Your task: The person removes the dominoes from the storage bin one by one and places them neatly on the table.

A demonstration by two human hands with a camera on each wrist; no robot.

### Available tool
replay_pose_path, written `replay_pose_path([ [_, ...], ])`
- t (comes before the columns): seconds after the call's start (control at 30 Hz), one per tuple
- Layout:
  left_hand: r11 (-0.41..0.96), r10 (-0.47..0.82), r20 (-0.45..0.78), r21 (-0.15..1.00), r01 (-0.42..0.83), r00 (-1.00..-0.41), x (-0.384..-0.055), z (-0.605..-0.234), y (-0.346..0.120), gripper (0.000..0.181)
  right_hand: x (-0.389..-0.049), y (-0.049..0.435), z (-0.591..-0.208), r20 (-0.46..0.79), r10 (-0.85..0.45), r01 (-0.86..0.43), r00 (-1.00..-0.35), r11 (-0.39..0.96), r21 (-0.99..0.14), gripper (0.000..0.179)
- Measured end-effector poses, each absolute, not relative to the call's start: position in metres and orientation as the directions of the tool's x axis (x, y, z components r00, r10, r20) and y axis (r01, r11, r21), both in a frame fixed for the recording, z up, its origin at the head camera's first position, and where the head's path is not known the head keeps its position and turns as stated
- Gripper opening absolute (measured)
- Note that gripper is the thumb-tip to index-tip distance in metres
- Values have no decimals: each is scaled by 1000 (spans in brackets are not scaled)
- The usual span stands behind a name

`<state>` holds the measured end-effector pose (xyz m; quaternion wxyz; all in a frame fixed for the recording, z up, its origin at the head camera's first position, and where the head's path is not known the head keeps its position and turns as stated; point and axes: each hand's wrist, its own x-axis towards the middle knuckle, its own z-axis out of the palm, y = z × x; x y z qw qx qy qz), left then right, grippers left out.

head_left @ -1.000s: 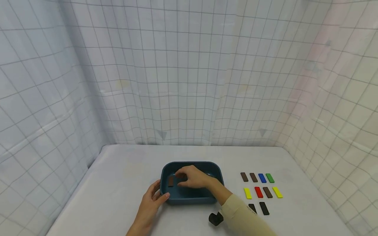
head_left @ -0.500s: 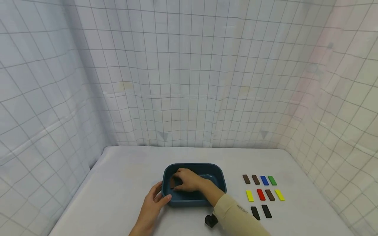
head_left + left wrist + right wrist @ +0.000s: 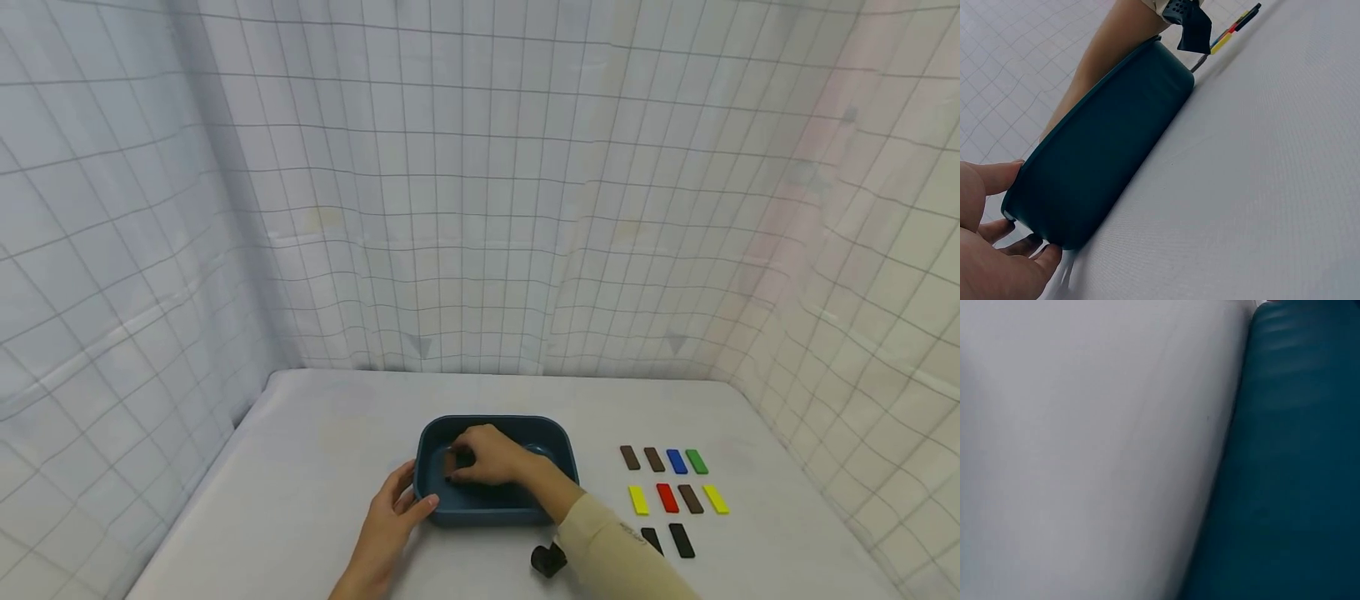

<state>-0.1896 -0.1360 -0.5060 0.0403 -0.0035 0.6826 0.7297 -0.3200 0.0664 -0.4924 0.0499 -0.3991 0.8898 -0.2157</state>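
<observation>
A dark teal plastic bin (image 3: 487, 517) stands on the white table in the head view. My left hand (image 3: 388, 517) grips its near left corner, and the left wrist view has the thumb (image 3: 1002, 176) at the rim with fingertips against the side. Inside the bin, my right hand (image 3: 487, 456) pinches a small brown block (image 3: 450, 462) near the left end. The fingers partly cover that block. The right wrist view has only the bin's outer wall (image 3: 1285, 462) and the table; the right hand is hidden there.
Several coloured blocks lie in rows right of the bin, among them a blue block (image 3: 677, 462), a red block (image 3: 667, 498) and a black block (image 3: 682, 541). A black wrist device (image 3: 548, 560) sits by the right sleeve. Gridded white curtains (image 3: 480, 208) surround the table.
My right hand has reached the brown block lying in the bin, taken hold of it and shifted it slightly right. The left hand keeps its grip on the bin's corner.
</observation>
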Motion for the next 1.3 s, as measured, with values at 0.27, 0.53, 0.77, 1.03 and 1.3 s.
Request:
replay_pose_path([
  [0.27,-56,41,-86,995,-88,-995,-191,-509,-135,78,-316,85,-489,83,-735,-689,-673,582,-432,41],
  [0.53,-45,49,-85,995,-87,-995,-191,-509,-129,82,-310,112,-477,99,-728,-689,-678,584,-429,39],
  [0.77,-41,35,-93,995,-94,-995,-191,-506,-131,83,-309,127,-469,149,-727,-698,-671,551,-457,37],
  [1.03,-53,42,-73,996,-75,-996,-190,-507,-134,84,-308,140,-464,177,-727,-697,-663,514,-500,36],
  [1.3,-50,23,-70,996,-71,-997,-189,-506,-133,85,-304,152,-451,180,-732,-694,-657,493,-525,34],
])
